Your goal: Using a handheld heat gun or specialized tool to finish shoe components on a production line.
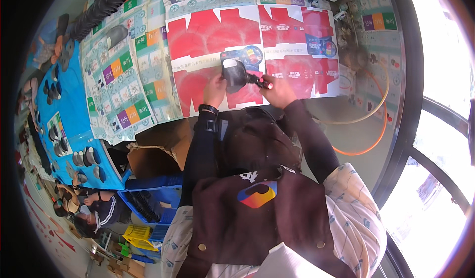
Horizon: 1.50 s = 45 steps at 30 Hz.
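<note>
A dark shoe sole (234,75) is held upright over the middle of the surface (346,112), above flattened red printed cartons. The left hand (214,91) is closed on the sole's left edge, fingers wrapped round it; a black band is worn at that wrist. The right hand (278,91) is clenched round a red-tipped tool (261,82), whose tip is touching the sole's right side. The red carton sheets (213,33) are laid flat side by side across the surface, with white margins and a blue round patch near the sole. To the left, pale teal sheets (121,87) bearing small green, orange and purple square labels are spread overlapping. Further left, a blue cloth (69,114) carries rows of dark soles. An orange hose (378,134) is curved over the floor at the right. A blue crate (153,199) of dark pieces is set below the surface edge.
</note>
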{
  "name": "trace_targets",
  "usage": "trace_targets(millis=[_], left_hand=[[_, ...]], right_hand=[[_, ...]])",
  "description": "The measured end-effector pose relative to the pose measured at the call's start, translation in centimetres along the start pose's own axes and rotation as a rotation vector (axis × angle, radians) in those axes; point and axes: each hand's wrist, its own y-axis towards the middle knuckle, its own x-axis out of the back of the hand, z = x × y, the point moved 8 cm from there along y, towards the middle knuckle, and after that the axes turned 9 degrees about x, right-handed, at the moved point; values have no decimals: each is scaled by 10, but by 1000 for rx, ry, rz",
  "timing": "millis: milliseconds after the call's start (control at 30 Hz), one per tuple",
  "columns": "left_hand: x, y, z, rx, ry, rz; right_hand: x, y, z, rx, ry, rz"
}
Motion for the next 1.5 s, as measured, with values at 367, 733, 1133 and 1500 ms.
trace_targets(millis=[367, 733, 1133, 1500], left_hand=[[-8, 17, 39, 33, -175, 26], [-13, 12, 22, 90, -243, 70], [-6, 8, 25, 68, -207, -15], [-2, 8, 12, 36, -113, -96]], right_hand=[[-3, 16, 24, 158, 70, 99], [-1, 2, -4, 0, 85, 65], [-2, 7, 2, 1, 94, 13], [-12, -1, -1, -8, 14, 41]])
